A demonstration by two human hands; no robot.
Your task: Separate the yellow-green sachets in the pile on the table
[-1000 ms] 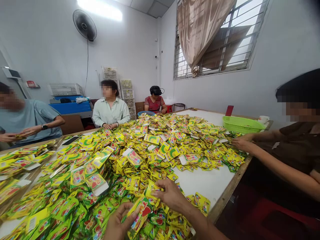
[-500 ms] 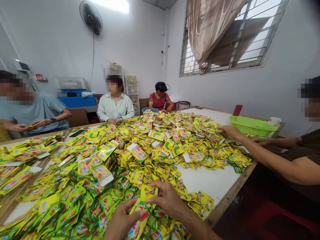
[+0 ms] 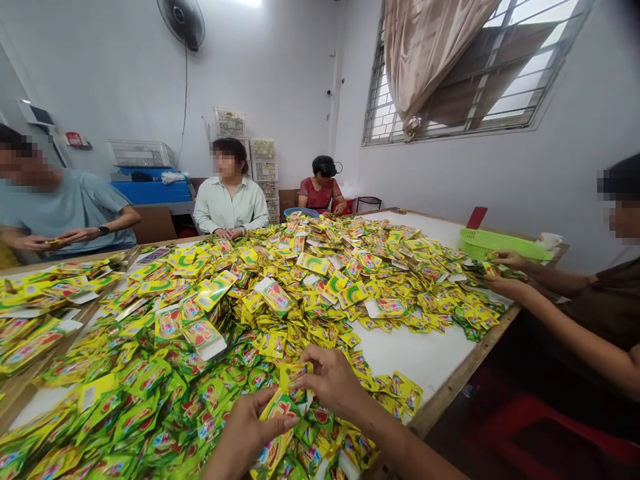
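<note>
- Left hand [image 3: 245, 430] grips a tilted box [image 3: 273, 450]; right hand [image 3: 333, 380] pinches a yellow packet [image 3: 285, 377] at its upper end.
- The packet now looks narrower than half a second ago, perhaps turned for fitting; whether it enters the box cannot be told.
- Below lie green packets [image 3: 200, 417]; beyond, heaped boxes on the table [image 3: 413, 350].
- At right, a co-worker's hands [image 3: 510, 288], near a green basket [image 3: 500, 245], have come together.

the bare tabletop [image 3: 420, 353] to the right leaves room to pass, while heaped packets [image 3: 313, 323] block straight ahead.

co-worker's hands [image 3: 507, 288] at right, apart 0.5 s ago, now close together
</note>
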